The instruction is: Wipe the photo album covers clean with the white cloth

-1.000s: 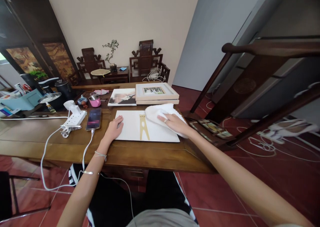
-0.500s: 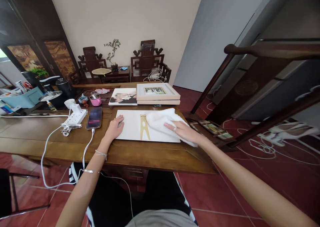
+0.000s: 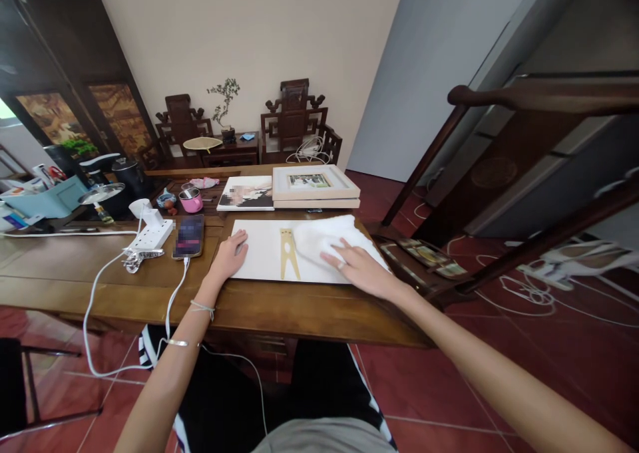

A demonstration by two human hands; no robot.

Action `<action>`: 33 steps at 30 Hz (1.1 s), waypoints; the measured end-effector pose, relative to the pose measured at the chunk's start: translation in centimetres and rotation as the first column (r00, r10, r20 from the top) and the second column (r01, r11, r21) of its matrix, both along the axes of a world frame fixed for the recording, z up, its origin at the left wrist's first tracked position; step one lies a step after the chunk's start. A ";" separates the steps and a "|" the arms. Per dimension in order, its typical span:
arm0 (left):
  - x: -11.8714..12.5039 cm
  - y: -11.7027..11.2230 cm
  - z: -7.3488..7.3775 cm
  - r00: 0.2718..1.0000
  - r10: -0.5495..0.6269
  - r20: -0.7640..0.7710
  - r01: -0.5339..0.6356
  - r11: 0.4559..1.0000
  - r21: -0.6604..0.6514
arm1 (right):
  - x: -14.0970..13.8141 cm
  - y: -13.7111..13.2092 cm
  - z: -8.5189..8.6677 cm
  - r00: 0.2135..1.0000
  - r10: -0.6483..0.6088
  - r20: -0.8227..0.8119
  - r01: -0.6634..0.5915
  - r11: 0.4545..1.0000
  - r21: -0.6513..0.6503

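Note:
A white flat board with a gold stand piece on it lies on the wooden table in front of me. My left hand rests flat, fingers stretched, on the board's left edge. My right hand, with a ring, presses flat on a white cloth that covers the board's right part.
Behind the board lie stacked picture frames and a photo print. A phone on a white cable, a power strip, a pink cup and kettles stand at left. A dark wooden rack stands at right.
My right hand has slid the cloth toward me and slightly left across the board. My left hand has stayed in place on the board's edge.

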State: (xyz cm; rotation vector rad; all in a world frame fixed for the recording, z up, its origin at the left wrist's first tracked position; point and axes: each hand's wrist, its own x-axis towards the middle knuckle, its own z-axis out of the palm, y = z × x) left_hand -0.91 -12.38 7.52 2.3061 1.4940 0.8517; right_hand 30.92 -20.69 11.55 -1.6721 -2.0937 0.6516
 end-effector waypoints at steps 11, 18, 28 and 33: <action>0.0 0.2 -0.2 0.998 -0.015 -0.063 0.016 1.000 0.010 | 0.9 -0.9 1.0 0.981 0.128 0.146 -0.126 0.992 -0.023; -0.4 0.2 -0.2 0.982 -0.085 -0.167 0.078 0.996 -0.049 | -4.5 7.2 0.7 0.994 0.035 0.107 -0.049 0.990 0.132; -0.4 0.7 -0.9 0.972 -0.083 -0.220 0.061 0.993 -0.105 | -7.3 -2.2 -0.9 0.947 0.274 0.164 -0.308 0.922 0.233; -0.3 0.6 -0.8 0.970 -0.071 -0.233 0.048 0.993 -0.103 | -6.5 -4.3 -0.4 0.817 0.486 0.311 -0.568 0.770 0.290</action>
